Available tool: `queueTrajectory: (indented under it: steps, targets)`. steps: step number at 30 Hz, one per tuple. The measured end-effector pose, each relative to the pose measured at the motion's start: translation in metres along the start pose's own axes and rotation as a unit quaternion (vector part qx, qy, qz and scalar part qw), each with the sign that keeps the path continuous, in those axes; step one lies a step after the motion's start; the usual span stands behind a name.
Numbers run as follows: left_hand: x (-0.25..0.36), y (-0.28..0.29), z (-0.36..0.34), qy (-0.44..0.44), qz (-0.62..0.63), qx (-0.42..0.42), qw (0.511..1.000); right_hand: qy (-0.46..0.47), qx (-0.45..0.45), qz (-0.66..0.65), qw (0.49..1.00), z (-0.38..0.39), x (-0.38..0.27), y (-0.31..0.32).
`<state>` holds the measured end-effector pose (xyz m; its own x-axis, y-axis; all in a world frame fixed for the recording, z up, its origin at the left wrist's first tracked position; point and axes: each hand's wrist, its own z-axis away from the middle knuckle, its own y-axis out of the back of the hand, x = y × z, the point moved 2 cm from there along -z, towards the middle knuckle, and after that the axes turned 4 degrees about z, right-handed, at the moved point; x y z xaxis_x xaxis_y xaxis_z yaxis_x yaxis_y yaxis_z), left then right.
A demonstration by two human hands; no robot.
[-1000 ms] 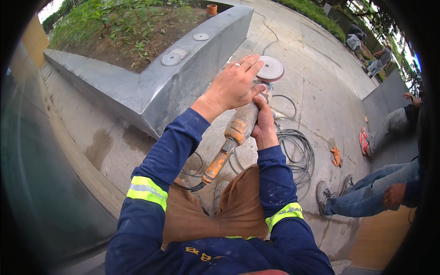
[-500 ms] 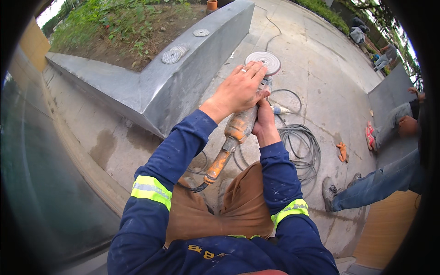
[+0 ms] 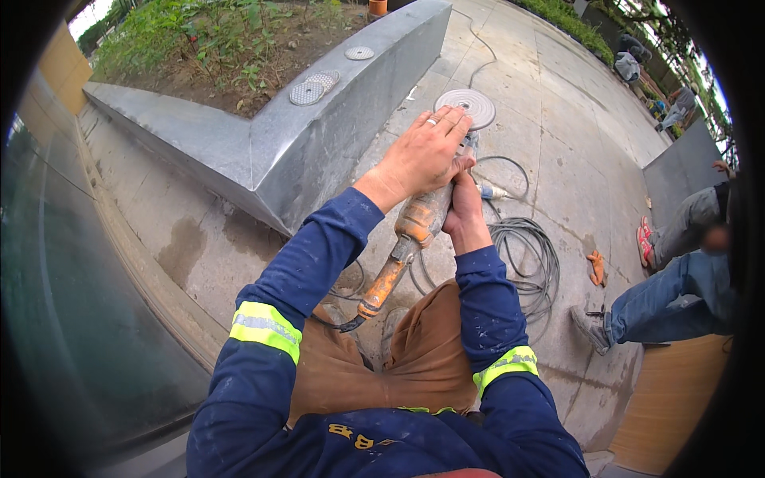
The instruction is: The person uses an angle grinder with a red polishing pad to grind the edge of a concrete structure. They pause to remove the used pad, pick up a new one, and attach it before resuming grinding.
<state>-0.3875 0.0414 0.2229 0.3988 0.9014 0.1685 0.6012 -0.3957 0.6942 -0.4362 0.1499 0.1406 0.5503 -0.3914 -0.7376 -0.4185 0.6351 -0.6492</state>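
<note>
Head view: left hand, fingers together, lies flat over the orange angle grinder; right hand seemingly grips its body, near the stone planter wall.

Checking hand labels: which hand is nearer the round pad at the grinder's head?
Left. The left hand lies over the grinder's head, fingertips reaching the round pad. The right hand grips the orange grinder body farther back, clear of the pad.
</note>
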Motion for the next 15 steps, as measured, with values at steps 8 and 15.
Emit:
queueTrajectory:
  steps: [8,15]
  targets:
    - [0.0002,0.0027,0.0003,-0.005,0.010,0.010,1.000,-0.005,0.015,0.009,1.000,-0.0026,0.0017,0.0049]
    - [-0.0013,0.0000,-0.0018,-0.005,0.008,0.042,0.999,-0.004,-0.005,0.022,1.000,-0.0016,-0.0034,0.0015]
